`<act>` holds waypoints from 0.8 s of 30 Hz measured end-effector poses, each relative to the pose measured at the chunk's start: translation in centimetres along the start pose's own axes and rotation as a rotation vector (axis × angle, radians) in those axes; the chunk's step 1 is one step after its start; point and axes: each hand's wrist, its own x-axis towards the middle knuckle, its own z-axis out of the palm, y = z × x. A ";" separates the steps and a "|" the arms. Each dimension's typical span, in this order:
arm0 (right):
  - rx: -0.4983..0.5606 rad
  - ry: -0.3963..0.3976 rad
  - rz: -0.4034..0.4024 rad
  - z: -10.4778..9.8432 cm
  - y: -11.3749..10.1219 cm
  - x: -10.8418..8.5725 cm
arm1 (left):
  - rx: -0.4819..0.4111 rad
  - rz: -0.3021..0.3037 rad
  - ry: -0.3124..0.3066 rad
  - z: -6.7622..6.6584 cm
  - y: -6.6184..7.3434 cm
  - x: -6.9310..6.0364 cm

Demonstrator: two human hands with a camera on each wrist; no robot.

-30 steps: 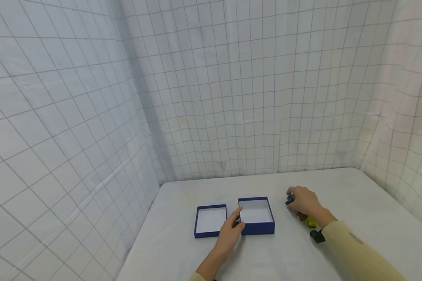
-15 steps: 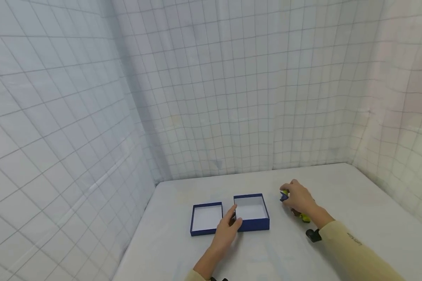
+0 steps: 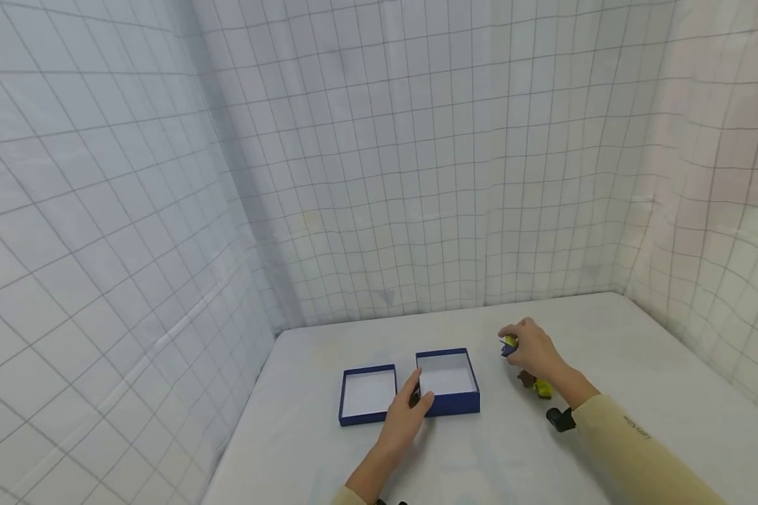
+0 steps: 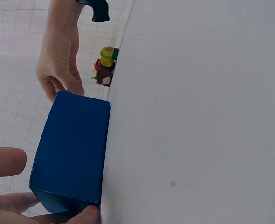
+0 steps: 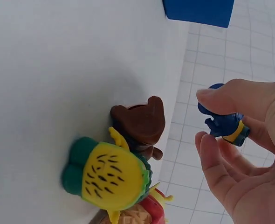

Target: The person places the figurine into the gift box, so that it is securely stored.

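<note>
My right hand (image 3: 537, 351) pinches a small blue toy figure (image 5: 225, 125) between thumb and fingers, held above the table to the right of a blue box (image 3: 453, 403). The figure has a yellow band and dark green feet. My left hand (image 3: 404, 417) rests at the box's left side, its thumb touching the front left corner and its fingers extended along the side wall. The box stands with its open top up, showing a white inside. Below my right hand, a yellow-and-green figure (image 5: 112, 175) and a brown figure (image 5: 140, 123) lie close together.
Left of the box lies a shallow blue-rimmed lid (image 3: 369, 393), white side up. A red-and-tan toy (image 5: 151, 207) sits beside the yellow figure, partly cut off. A white table (image 3: 493, 463) carries everything; grid-patterned curtains (image 3: 379, 175) enclose its back and sides.
My right hand has lifted the blue figure and moved slightly away from the other toys, uncovering more of them. My left hand stays at the box. The head view has shifted a little.
</note>
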 end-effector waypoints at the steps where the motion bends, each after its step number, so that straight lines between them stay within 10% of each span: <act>1: -0.009 -0.003 -0.005 0.0 -0.1 0.1 | 0.001 0.008 -0.002 0.0 0.0 0.0; 24: 0.027 0.000 -0.061 0.9 -2.4 -0.5 | -0.023 0.016 -0.010 -0.2 -0.4 0.1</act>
